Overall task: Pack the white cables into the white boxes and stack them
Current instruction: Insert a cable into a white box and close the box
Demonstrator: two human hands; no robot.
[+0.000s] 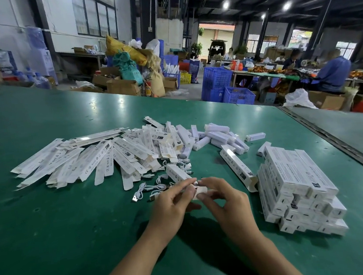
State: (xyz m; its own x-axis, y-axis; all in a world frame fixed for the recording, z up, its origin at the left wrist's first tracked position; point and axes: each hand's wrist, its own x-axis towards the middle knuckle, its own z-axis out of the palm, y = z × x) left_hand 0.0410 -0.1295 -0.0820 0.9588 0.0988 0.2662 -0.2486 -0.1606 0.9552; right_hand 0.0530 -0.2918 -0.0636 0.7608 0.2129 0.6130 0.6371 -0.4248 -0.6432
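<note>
My left hand (pixel 175 201) and my right hand (pixel 223 196) meet at the middle of the green table (pixel 50 216), and both pinch the near end of a long white box (pixel 178 173) that points away from me. What sits between the fingertips is partly hidden. Loose white cables (pixel 150 188) lie just left of the hands. A heap of flat, unfolded white boxes (pixel 85 160) fans out to the far left. A stack of packed white boxes (pixel 296 188) stands to the right. One open-ended box (pixel 237 167) lies between the stack and my hands.
Small white block-shaped items (pixel 218 135) lie scattered beyond the hands. The table's right edge has a dark seam (pixel 331 140). Blue crates (pixel 226 86), cardboard boxes and seated people at other tables fill the background.
</note>
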